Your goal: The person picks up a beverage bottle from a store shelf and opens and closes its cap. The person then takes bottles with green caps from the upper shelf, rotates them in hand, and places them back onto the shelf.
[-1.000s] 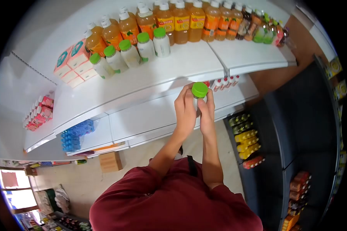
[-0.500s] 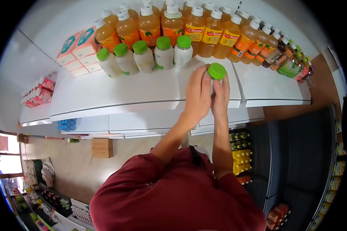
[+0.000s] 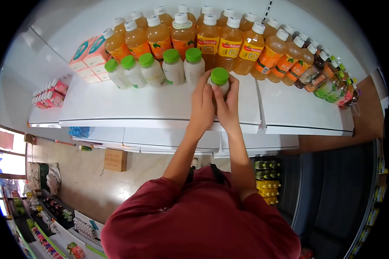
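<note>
Bottle (image 3: 219,77) with a green cap sat wrapped between the left hand (image 3: 202,103) and the right hand (image 3: 227,108), over the white shelf (image 3: 147,103); whether its base touched the surface could not be told. The grip was snug, holding the bottle from both sides, cap uppermost. The likeliest trouble was a knock: the left fingers were just beside the end bottle (image 3: 194,68) of the front row (image 3: 148,74), so a leftward swing might have tipped it. Pushing too deep could have bumped the tall juice bottles (image 3: 229,45) behind. Sideways room lay along the strip between row and front edge (image 3: 160,123), and rightward, where a seam (image 3: 259,101) might have caught a sliding base.
</note>
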Demonstrator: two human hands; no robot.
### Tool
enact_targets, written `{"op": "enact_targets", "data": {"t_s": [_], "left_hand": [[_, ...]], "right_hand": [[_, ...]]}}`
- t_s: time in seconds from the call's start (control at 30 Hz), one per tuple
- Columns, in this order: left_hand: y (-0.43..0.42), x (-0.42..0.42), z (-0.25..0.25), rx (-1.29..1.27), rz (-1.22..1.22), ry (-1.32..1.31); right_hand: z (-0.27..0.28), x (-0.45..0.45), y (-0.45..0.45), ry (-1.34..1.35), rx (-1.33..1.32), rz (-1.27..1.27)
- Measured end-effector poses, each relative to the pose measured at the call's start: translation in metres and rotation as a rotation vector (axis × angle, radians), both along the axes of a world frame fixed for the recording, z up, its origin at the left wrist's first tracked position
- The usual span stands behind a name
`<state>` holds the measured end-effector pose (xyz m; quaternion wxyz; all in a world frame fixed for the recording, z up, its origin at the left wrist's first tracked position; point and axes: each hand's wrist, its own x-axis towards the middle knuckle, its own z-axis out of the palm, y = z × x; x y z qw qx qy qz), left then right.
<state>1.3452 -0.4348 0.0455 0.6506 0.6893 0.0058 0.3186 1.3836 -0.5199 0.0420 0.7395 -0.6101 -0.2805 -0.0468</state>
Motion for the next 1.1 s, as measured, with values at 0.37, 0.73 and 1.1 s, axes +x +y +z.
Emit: {"op": "enact_targets", "data": {"t_s": [0.37, 0.73, 1.1], "left_hand": [[-0.004, -0.004, 0.002, 0.318, 0.074, -0.009], [-0.016, 0.000, 0.002, 0.298, 0.380, 0.063], [-0.031, 0.002, -0.007, 0.577, 0.567, 0.181]], "right_hand": [[-0.008, 0.004, 0.001, 0.083, 0.114, -0.219], [-0.017, 0.002, -0.006, -0.047, 0.014, -0.243], [-0.008, -0.005, -0.014, -0.009, 0.016, -0.213]]}}
